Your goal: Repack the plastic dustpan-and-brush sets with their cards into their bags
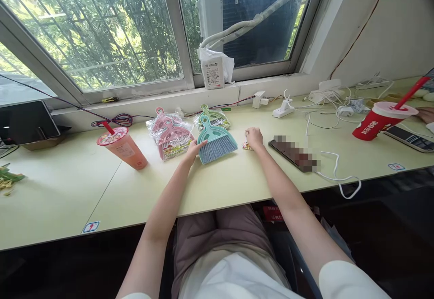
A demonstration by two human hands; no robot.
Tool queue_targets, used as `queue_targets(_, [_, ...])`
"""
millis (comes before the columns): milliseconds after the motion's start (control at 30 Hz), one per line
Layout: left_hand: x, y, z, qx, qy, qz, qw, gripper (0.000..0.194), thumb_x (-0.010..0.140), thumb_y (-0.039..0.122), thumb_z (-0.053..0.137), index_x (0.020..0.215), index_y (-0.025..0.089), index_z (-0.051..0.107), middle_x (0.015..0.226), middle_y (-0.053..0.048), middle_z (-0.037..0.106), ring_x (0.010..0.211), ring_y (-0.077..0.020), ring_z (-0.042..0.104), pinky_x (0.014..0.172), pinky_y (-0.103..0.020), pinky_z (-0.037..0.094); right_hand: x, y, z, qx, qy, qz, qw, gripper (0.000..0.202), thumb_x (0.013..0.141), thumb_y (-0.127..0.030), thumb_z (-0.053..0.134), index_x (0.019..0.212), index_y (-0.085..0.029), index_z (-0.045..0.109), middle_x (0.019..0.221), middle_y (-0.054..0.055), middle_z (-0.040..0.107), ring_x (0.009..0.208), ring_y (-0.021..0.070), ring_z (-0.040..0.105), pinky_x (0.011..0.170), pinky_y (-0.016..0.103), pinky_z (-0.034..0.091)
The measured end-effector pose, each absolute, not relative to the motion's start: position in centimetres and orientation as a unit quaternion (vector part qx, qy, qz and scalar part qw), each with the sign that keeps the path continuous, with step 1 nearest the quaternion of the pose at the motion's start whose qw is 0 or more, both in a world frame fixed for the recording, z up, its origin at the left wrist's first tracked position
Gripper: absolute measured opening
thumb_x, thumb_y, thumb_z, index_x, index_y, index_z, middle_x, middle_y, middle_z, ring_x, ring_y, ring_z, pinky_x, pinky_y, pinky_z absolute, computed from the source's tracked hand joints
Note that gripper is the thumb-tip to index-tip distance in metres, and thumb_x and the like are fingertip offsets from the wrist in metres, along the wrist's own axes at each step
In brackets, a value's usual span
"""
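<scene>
A teal mini dustpan with a grey-bristled brush (217,143) rests on the table. My left hand (194,150) grips its left edge, with the thumb on top. Behind it lie a pink dustpan and brush set (172,134) in clear plastic and a green set (212,116), also wrapped and partly covered by the teal one. My right hand (254,137) is closed at the table just right of the brush. Under its fingers a small, colourful patterned piece (246,146) sticks out; its kind is hard to make out.
An orange drink cup (124,147) stands at left, a red cup (371,123) at right. A phone (288,154) with a white cable (339,179) lies right of my right arm. Chargers and a power strip (325,91) sit behind. Another person's hand (425,114) shows at far right.
</scene>
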State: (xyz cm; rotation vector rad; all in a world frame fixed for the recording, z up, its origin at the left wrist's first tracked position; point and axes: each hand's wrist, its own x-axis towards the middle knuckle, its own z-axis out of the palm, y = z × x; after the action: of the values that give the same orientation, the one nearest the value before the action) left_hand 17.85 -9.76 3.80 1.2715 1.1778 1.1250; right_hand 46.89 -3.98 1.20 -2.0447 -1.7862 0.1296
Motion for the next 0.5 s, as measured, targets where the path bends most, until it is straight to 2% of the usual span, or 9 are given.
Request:
queue_targets(100, [17.8, -9.7, 3.7, 0.528, 0.490, 0.469, 0.511, 0.046, 0.062, 0.050, 0.076, 0.091, 0.016, 0.064, 0.091, -0.008, 0.068, 0.082, -0.0221, 0.062, 0.065, -0.028, 0.043, 47.6, -3.8, 1.1, -0.764, -0.605, 0.030, 0.222, 0.035, 0.084, -0.030, 0.057, 0.117, -0.018, 0.065, 0.135, 0.016, 0.052, 0.125, 0.0305, 0.040, 0.096, 0.041, 0.036])
queue_targets(167, [17.7, -9.6, 3.6, 0.528, 0.491, 0.471, 0.508, 0.046, 0.062, 0.050, 0.076, 0.090, 0.016, 0.064, 0.091, -0.008, 0.067, 0.082, -0.0221, 0.062, 0.064, -0.028, 0.043, 48.0, -3.7, 1.2, -0.771, -0.603, 0.047, 0.201, 0.036, 0.084, -0.035, 0.059, 0.115, -0.017, 0.065, 0.130, 0.017, 0.055, 0.122, 0.0315, 0.042, 0.096, 0.044, 0.036])
queue_targets(367, [17.7, -9.4, 3.4, 0.526, 0.498, 0.478, 0.497, 0.045, 0.062, 0.050, 0.075, 0.090, 0.016, 0.065, 0.088, -0.008, 0.067, 0.084, -0.0233, 0.063, 0.068, -0.030, 0.044, 48.2, -3.8, 1.9, -0.746, -0.633, 0.077, 0.195, 0.024, 0.079, -0.030, 0.066, 0.101, -0.020, 0.069, 0.117, 0.011, 0.063, 0.111, 0.0260, 0.054, 0.085, 0.034, 0.041])
queue_targets(500, [17.7, -9.3, 3.4, 0.522, 0.496, 0.486, 0.495, 0.046, 0.062, 0.049, 0.076, 0.092, 0.016, 0.066, 0.090, -0.008, 0.068, 0.086, -0.0240, 0.063, 0.071, -0.030, 0.045, 47.8, -4.2, 2.7, -0.746, -0.609, 0.131, 0.235, 0.026, 0.077, -0.029, 0.068, 0.101, -0.022, 0.065, 0.108, 0.008, 0.068, 0.101, 0.0239, 0.060, 0.077, 0.031, 0.044])
